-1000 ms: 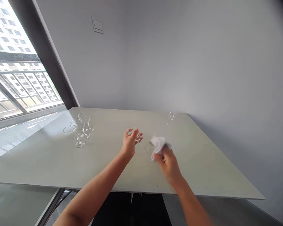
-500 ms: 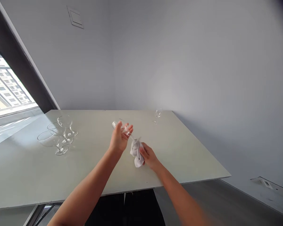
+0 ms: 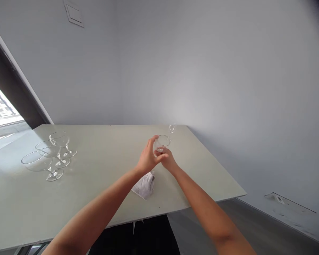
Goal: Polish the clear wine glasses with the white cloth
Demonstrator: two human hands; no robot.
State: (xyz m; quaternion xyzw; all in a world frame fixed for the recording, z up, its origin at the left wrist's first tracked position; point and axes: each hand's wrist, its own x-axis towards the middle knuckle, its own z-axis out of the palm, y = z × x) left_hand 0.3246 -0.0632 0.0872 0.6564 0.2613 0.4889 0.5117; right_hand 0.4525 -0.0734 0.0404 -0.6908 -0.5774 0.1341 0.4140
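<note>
My right hand [image 3: 167, 158] is closed around the lower part of a clear wine glass [image 3: 163, 141], which is upright with its rim up. Thumb and fingers apart, my left hand [image 3: 149, 156] is beside the same glass at its left; whether it touches the bowl I cannot tell. A crumpled pale cloth [image 3: 145, 186] lies on the table below my left wrist. Behind the held glass stands another glass [image 3: 172, 128], near the far edge.
Three stemmed glasses [image 3: 54, 173] [image 3: 62, 162] [image 3: 69, 152] stand close together at the left of the pale table [image 3: 101, 170]. Grey walls border the far and right sides, with a window at far left.
The cloth has left my right hand and lies on the table. The glass, tilted in my left hand before, is now upright in my right hand, farther right. The view has shifted right.
</note>
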